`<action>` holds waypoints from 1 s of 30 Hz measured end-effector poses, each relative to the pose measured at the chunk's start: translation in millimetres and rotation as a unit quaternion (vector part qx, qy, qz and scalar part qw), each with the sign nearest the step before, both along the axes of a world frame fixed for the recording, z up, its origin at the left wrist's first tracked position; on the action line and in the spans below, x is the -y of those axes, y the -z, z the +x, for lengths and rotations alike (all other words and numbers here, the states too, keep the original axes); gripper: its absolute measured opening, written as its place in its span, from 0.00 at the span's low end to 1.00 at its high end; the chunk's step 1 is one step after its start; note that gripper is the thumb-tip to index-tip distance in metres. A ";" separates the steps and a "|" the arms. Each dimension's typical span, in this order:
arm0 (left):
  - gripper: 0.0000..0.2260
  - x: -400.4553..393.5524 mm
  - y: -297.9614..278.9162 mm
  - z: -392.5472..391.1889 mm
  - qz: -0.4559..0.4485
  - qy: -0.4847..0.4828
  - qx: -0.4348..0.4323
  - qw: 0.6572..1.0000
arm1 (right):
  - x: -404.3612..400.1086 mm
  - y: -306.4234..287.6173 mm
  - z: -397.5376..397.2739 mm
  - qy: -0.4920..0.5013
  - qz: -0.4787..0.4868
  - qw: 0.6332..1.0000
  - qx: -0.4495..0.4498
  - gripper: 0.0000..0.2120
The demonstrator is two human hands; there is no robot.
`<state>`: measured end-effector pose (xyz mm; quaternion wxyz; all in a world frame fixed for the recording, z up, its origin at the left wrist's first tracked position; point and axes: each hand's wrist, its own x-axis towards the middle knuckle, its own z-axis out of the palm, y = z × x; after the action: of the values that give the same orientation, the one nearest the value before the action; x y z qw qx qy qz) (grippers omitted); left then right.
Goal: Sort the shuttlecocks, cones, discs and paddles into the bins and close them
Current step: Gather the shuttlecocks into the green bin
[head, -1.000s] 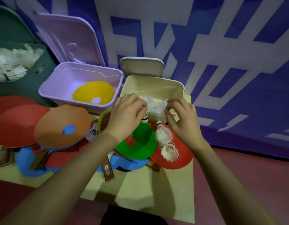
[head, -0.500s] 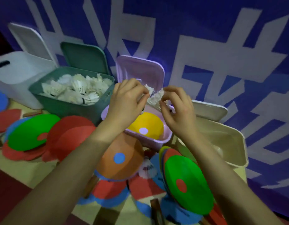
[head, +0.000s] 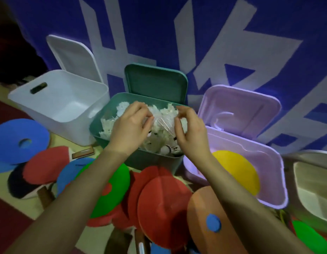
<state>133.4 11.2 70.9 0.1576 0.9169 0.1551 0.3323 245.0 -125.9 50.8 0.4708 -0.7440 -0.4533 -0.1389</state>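
Both hands, left and right, fingers curled pinching shuttlecocks over the well-filled green bin; one yellow disc binned, paddles, discs, lids outstanding.

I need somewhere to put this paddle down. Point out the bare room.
The white bin shows a bare floor. The lilac bin holds only a yellow disc. The green bin is heaped with shuttlecocks; the tabletop is crowded.
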 end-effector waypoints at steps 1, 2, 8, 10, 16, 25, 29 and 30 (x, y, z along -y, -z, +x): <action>0.06 -13.2 8.7 -5.4 -0.008 -0.015 -0.014 1.000 | -12.6 5.5 -4.6 -0.004 0.004 1.000 -0.016 0.09; 0.05 -24.5 17.7 -9.3 -0.020 -0.030 -0.034 0.999 | -23.3 10.9 -8.5 -0.008 0.005 1.000 -0.026 0.06; 0.21 -57.6 62.7 -15.9 -0.064 -0.014 -0.216 0.974 | -45.2 48.5 -11.5 -0.016 -0.165 0.986 0.014 0.16; 0.22 -62.7 65.1 -15.4 -0.046 -0.010 -0.251 0.967 | -40.5 54.9 -10.3 -0.008 -0.208 0.977 0.048 0.17; 0.24 -65.5 74.0 -13.8 -0.008 -0.010 -0.363 0.932 | -24.2 64.5 -19.2 -0.029 -0.418 0.899 0.127 0.29; 0.24 -61.9 58.1 -4.4 0.003 -0.018 -0.352 0.936 | -26.3 54.5 -10.8 -0.030 -0.401 0.915 0.045 0.32; 0.21 -38.1 27.7 -1.0 0.050 -0.023 -0.217 0.975 | -7.1 29.1 -4.8 0.005 -0.285 0.957 0.052 0.28; 0.20 -29.5 17.7 1.2 0.055 -0.017 -0.195 0.979 | 0.4 21.7 -2.7 0.008 -0.268 0.962 0.056 0.26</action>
<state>134.6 40.7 53.2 0.0684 0.9685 0.1802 0.1579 242.3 -126.2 29.1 0.2269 -0.8377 -0.4935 -0.0570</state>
